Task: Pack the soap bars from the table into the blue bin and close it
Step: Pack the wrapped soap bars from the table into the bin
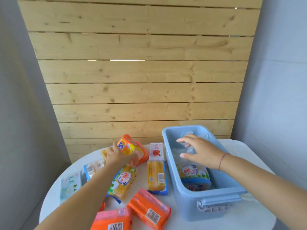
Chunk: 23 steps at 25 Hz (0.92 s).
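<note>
At the table's far edge the left hand clasps the orange Tide soap pack, while the right hand hovers with fingers spread over the blue bin.

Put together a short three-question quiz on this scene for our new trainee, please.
1. True or false: the blue bin already holds soap.
2. Which hand grips the Tide soap pack: (a) left, (b) right?
3. Where is the right hand?

Key:
1. True; a yellow soap pack lies inside.
2. (a), the left hand.
3. Over the open bin, fingers spread above clear plastic wrapping; whether it grips anything is unclear.
</note>
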### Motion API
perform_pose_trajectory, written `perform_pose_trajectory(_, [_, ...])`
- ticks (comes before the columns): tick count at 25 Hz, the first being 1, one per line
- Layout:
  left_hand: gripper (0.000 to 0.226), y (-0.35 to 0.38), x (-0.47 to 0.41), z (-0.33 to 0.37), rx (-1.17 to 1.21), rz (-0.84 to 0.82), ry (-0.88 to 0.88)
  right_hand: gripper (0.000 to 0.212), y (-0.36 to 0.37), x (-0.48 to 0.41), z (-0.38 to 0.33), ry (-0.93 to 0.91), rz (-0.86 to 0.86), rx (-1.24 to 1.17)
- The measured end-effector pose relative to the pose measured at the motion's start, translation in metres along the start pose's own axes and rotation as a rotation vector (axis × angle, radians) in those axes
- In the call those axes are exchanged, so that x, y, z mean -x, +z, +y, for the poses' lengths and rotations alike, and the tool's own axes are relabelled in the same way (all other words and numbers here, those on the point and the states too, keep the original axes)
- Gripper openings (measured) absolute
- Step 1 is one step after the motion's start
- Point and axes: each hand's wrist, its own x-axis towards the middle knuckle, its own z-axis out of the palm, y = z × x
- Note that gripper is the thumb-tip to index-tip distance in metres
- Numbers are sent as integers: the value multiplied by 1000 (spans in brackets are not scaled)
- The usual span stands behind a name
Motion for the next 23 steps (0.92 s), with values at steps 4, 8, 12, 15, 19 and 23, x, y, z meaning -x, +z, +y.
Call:
perform_pose_trajectory(4, [118, 26, -17, 39, 214, 129, -267, 48, 6, 0, -3, -23, 25, -45])
perform_pose_trajectory(8, [100, 36, -23, 40, 278, 244, -373, 48, 9, -4, 2, -8, -5, -49])
perform_pose_trajectory(12, [71, 24, -21, 23, 592, 205, -379, 48, 9, -7, 4, 11, -10, -56])
perform_pose_trajectory(15, [44, 7, -4, 24, 785, 154, -285, 55, 4, -8, 0, 9, 11, -93])
perform_pose_trajectory(19, [19, -29, 39, 50, 845, -70, -71, 87, -16, -11, -17, -148, 62, -8])
perform_pose_trajectory(23, [18, -52, 85, 92, 751, -494, 119, 104, -36, -14, -40, -296, 90, 246])
